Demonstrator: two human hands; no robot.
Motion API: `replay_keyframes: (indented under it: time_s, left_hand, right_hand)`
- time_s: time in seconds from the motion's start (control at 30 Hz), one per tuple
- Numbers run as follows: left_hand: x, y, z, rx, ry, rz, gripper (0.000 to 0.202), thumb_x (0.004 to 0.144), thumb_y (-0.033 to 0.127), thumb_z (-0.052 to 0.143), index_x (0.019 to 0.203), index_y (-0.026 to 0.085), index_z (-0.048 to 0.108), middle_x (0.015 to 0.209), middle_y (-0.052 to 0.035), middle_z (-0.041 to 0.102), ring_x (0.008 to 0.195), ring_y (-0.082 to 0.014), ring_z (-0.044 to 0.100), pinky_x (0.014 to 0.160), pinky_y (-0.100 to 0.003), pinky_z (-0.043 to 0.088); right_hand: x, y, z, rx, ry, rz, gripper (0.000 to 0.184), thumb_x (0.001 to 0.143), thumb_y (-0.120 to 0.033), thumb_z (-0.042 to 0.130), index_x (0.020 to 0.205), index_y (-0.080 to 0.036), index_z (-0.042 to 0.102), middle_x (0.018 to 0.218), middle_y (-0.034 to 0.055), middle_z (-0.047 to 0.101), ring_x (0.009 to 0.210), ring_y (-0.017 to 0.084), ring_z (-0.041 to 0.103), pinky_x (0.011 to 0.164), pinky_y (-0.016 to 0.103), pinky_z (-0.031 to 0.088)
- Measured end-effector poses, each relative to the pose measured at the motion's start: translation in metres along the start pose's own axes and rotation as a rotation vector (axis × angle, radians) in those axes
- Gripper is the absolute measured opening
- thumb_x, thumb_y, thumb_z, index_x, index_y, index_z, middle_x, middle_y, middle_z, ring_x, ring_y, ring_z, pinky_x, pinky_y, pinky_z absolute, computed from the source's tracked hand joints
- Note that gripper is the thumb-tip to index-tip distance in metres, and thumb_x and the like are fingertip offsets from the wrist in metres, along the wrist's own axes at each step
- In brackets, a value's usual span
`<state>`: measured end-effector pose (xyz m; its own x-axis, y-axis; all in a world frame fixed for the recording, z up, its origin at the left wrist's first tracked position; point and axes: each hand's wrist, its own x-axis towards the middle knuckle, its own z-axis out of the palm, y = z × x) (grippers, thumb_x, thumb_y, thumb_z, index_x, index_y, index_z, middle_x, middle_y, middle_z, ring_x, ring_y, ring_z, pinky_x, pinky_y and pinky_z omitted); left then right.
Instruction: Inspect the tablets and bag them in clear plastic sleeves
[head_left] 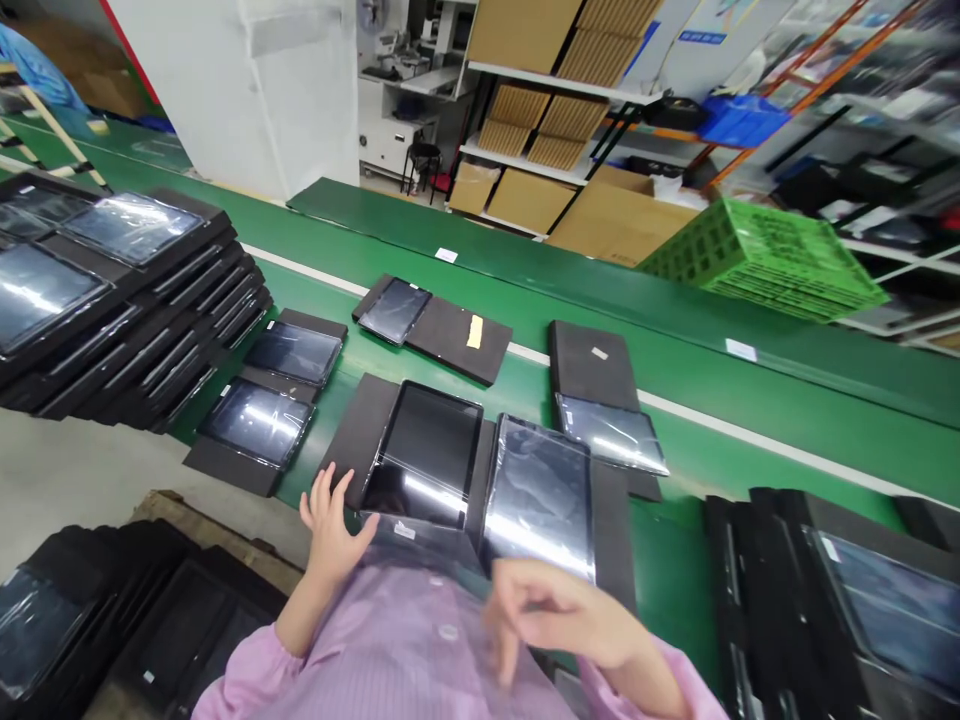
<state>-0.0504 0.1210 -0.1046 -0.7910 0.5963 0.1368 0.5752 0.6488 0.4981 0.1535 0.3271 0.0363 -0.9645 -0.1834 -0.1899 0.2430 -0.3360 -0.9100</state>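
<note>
My left hand (334,525) has its fingers spread, with the fingertips at the lower left corner of a black foam tray (365,430). A tablet-like screen (431,455) lies on that tray, its surface dark and glossy. Below its near edge is a translucent sheet (442,545) with a small white label. My right hand (570,620) is curled and partly blurred, close to my shirt front; whether anything is in its fingers is hidden. Just beyond it lies a second screen (540,490) under wrinkled clear film, on the foam to the right.
More film-covered screens (259,420) rest on foam pieces across the green bench (675,440). Tall stacks of foam trays (180,300) stand at left, with another stack (780,600) at right. Behind the bench are green crates (772,255) and shelved cardboard boxes (532,205).
</note>
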Motion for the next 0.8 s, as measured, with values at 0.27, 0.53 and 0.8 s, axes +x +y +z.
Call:
replay_keyframes:
  time_s: [0.27, 0.53, 0.8]
  left_hand:
    - [0.005, 0.004, -0.016, 0.042, -0.057, 0.026, 0.056, 0.088, 0.042, 0.057, 0.14, 0.022, 0.052, 0.157, -0.0171, 0.034, 0.148, -0.0362, 0.028, 0.117, -0.066, 0.014]
    - [0.042, 0.019, -0.023, 0.132, -0.022, 0.026, 0.078, 0.085, 0.05, 0.052, 0.149, 0.009, 0.037, 0.155, -0.0267, 0.032, 0.143, -0.0415, 0.031, 0.114, -0.069, 0.018]
    - [0.06, 0.047, -0.027, 0.214, 0.01, 0.247, 0.063, 0.086, 0.036, 0.051, 0.144, 0.009, 0.047, 0.155, -0.0281, 0.032, 0.144, -0.0439, 0.031, 0.111, -0.071, 0.019]
  right_hand:
    - [-0.009, -0.007, 0.001, 0.057, 0.021, -0.114, 0.032, 0.096, -0.043, 0.062, 0.084, -0.016, 0.05, 0.095, 0.0212, 0.075, 0.091, 0.02, 0.074, 0.083, 0.032, 0.055]
    - [0.075, -0.036, -0.001, 0.236, 0.101, -0.161, 0.037, 0.092, -0.05, 0.065, 0.093, -0.018, 0.047, 0.111, 0.0157, 0.07, 0.091, 0.019, 0.074, 0.076, 0.031, 0.059]
    - [0.049, -0.03, -0.178, -0.577, 1.271, -0.036, 0.015, 0.092, -0.019, 0.051, 0.105, -0.015, 0.055, 0.109, 0.0129, 0.07, 0.098, 0.019, 0.069, 0.096, 0.038, 0.053]
